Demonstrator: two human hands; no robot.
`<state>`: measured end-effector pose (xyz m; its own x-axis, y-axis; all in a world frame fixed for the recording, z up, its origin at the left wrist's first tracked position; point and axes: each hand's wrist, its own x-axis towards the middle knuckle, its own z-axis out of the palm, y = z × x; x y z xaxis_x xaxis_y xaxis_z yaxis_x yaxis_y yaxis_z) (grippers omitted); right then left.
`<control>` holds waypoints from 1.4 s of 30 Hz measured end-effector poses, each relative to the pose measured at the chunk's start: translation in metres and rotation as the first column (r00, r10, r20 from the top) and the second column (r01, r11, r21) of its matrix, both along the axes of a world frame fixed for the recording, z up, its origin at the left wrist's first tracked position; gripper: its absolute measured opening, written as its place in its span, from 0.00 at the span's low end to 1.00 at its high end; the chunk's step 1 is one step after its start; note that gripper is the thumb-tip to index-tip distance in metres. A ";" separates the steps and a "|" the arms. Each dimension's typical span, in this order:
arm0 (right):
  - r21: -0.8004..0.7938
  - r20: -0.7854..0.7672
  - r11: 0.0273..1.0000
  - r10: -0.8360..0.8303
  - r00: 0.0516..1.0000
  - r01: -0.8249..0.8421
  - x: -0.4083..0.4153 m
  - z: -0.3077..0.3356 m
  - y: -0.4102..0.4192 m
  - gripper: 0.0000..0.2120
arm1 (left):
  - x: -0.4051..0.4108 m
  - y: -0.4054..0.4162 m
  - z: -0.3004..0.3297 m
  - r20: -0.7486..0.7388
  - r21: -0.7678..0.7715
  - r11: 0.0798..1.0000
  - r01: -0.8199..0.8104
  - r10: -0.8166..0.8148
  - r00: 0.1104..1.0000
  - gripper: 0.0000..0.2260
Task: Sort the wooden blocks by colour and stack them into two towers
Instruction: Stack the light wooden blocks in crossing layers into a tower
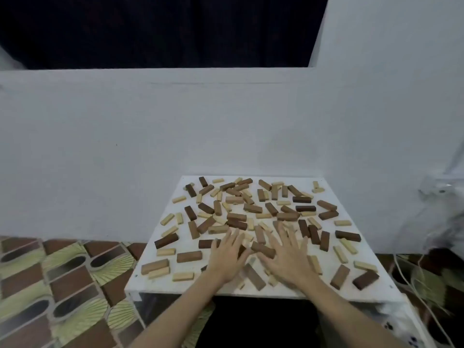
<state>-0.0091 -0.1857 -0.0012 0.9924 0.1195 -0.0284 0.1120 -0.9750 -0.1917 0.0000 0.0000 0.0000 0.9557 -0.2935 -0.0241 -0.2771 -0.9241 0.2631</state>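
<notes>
Several wooden blocks lie scattered flat across a small white table, mixed in colour. Dark brown ones such as a dark block and pale ones such as a light block cover the whole top. No tower stands anywhere. My left hand lies flat with straight fingers on the blocks near the table's front middle. My right hand lies flat beside it, fingers spread over blocks. A brown block sits between the two hands. Blocks under the palms are partly hidden.
A white wall rises right behind the table. Patterned floor tiles spread to the left. White cables and a crumpled clear plastic sheet lie at the right. A dark gap opens under the table's front edge.
</notes>
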 end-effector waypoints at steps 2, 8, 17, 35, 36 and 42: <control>-0.058 -0.017 0.998 0.017 1.000 -0.018 -0.014 -0.015 0.001 0.41 | -0.017 0.004 -0.019 -0.088 0.073 0.996 0.042 -0.035 0.995 0.27; -0.063 -0.056 0.998 -0.035 0.998 0.031 -0.025 -0.049 -0.002 0.47 | -0.029 0.006 -0.047 -0.069 0.121 0.990 0.076 -0.068 0.995 0.40; -0.127 -0.106 0.991 -0.059 0.993 0.045 0.013 -0.047 0.003 0.38 | 0.009 -0.002 -0.045 -0.053 0.210 0.978 -0.002 0.014 0.999 0.29; -0.148 0.027 0.950 -0.273 0.962 0.274 0.044 -0.033 -0.038 0.41 | 0.036 0.039 -0.033 0.131 0.101 0.937 -0.334 0.320 0.938 0.29; -0.159 0.026 0.932 -0.326 0.945 0.326 0.039 -0.033 -0.046 0.39 | 0.030 0.049 -0.034 0.135 0.093 0.915 -0.393 0.379 0.915 0.32; -0.140 -0.018 0.824 -0.556 0.831 0.549 0.000 -0.036 -0.071 0.37 | -0.001 0.079 -0.048 0.000 0.066 0.808 -0.586 0.587 0.810 0.33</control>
<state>-0.0087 -0.2563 -0.0370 0.8874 -0.4566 -0.0629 -0.4599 -0.8863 -0.0550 -0.0010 0.0785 -0.0482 0.9447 0.3250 -0.0432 0.3269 -0.9234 0.2012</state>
